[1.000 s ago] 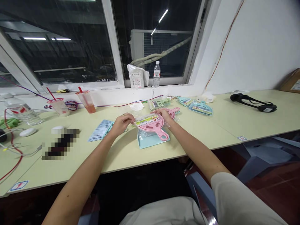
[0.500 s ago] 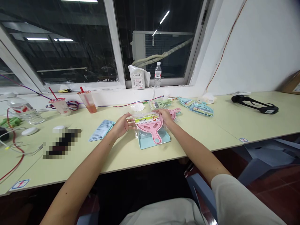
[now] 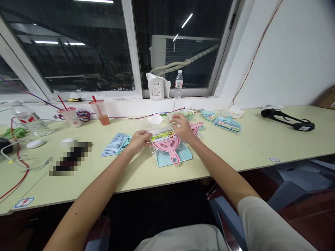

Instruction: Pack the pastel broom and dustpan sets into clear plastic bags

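Note:
A pink dustpan-and-brush set in a clear plastic bag with a printed label is held tilted over the table, handle towards me. My left hand pinches the bag's left edge between thumb and fingers. My right hand hovers at its upper right corner, fingers curved and apart; whether a fingertip touches the plastic I cannot tell. Below the pink set lies an unwrapped light blue dustpan, partly covered. A blue hand brush rests left of my left hand. Another pink set lies behind my right wrist.
Packaged blue sets lie at the back right, near a black headset. Two drink cups with red straws, a large water bottle and cables occupy the left. A small bottle stands on the sill.
My right hand has lifted from the bag's right edge, up and slightly left, its fingers curling. My left hand has closed onto the bag's left edge. The view has shifted slightly.

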Motion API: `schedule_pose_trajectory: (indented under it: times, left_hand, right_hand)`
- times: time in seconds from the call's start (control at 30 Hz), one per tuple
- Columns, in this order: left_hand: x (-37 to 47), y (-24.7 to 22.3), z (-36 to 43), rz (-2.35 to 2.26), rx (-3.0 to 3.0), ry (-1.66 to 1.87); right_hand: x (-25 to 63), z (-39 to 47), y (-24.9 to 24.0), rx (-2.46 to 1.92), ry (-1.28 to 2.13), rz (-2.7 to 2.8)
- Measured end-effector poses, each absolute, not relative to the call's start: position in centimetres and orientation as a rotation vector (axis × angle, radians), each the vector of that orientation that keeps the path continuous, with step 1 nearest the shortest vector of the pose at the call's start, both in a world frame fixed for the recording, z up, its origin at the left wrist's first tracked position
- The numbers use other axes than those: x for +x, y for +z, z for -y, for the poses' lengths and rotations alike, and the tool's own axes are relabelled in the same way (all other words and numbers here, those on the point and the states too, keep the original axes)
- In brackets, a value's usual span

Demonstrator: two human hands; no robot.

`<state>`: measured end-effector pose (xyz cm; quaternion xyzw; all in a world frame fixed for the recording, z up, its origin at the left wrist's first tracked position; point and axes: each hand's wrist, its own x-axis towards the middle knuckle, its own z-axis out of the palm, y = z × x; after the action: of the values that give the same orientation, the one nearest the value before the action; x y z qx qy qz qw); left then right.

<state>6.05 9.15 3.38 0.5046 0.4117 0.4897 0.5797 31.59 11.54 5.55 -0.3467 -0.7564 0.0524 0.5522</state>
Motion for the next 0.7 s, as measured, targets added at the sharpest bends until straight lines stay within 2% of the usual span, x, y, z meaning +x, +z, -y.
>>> schedule_pose_trajectory:
  times: [0.13,0.3,0.7]
  left_hand:
    - [6.3,3.7,-8.6,-0.89,1.194,1.137]
    - [6.2,4.1,-8.4,-0.8,1.184,1.184]
    - [6.2,4.3,-8.5,-0.832,1.192,1.24]
  right_hand:
    - [27.2,-9.2,6.4,-0.752,-0.001,2.244]
    - [24.0,-8.8,6.4,-0.857,-0.184,2.389]
    - [29.2,-13.6,6.5,-1.143,-0.363,2.425]
